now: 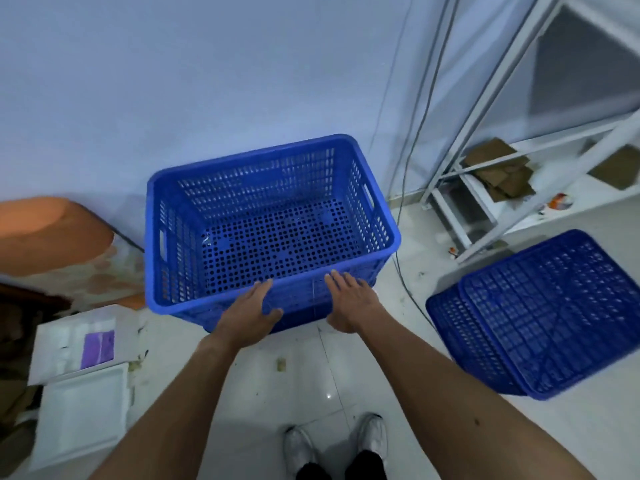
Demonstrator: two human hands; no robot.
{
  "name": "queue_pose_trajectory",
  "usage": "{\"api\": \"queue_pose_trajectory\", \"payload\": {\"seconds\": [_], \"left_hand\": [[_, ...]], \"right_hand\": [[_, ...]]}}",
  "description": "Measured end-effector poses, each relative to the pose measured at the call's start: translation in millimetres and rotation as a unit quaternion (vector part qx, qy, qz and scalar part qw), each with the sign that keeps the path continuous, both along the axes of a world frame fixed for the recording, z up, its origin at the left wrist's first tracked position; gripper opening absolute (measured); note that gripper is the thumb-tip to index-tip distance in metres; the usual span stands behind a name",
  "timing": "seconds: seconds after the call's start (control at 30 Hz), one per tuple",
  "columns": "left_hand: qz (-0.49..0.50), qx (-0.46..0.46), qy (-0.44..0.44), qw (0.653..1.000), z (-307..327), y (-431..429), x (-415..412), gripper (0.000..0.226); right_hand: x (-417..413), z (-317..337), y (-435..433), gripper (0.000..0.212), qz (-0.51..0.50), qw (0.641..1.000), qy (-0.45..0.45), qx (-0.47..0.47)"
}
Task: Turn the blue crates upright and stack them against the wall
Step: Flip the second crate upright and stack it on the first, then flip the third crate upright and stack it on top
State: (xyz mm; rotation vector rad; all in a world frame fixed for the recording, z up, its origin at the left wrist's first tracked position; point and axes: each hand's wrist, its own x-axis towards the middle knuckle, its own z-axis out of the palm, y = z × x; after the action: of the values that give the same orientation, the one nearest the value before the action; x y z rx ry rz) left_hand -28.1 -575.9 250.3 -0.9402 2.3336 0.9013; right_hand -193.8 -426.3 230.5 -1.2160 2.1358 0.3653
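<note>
Upright blue crate (pixel 273 230) sits by wall (pixel 173 81); both hands, left hand (pixel 251 311) and right hand (pixel 349 301), spread flat on its near rim.

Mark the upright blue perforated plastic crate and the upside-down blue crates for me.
Upright blue perforated plastic crate (pixel 379 206): head view, right side wall.
Upside-down blue plastic crates (pixel 547 306): head view, upturned ribbed base.

Two bare forearms, no sleeves, no watch, rings or gloves. Left hand (pixel 251 311) and right hand (pixel 349 303) both bare, fingers plain. A small dark mole shows on the right forearm. Feet in white sneakers (pixel 337 445) with laces; dark, probably black, trouser legs (pixel 341 467) above them.
</note>
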Motion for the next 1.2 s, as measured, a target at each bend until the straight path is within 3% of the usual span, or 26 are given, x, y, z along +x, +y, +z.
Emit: {"api": "queue_pose_trajectory", "payload": {"seconds": [0.13,0.43,0.57,0.67,1.0,1.2], "left_hand": [[0.012,0.010,0.002,1.000,37,36,-5,0.069],[-0.081,0.048,0.044,0.995,89,112,-60,0.062],[-0.132,0.066,0.070,0.987,105,159,-99,0.045],[-0.177,0.058,0.070,0.980,119,197,-125,0.050],[-0.233,0.040,0.040,0.971,130,351,-200,0.051],[-0.257,0.060,-0.001,0.965,105,448,-230,0.051]], "right_hand": [[11,43,35,0.080,-0.031,1.000,0.000,-0.004],[7,115,122,0.068,-0.175,0.984,0.032,-0.005],[-3,132,171,0.061,-0.250,0.967,0.046,-0.008],[-17,144,212,0.056,-0.300,0.952,0.051,-0.022],[-52,141,400,0.056,-0.425,0.904,0.023,-0.022],[-59,117,525,0.053,-0.480,0.877,0.007,-0.022]]}}
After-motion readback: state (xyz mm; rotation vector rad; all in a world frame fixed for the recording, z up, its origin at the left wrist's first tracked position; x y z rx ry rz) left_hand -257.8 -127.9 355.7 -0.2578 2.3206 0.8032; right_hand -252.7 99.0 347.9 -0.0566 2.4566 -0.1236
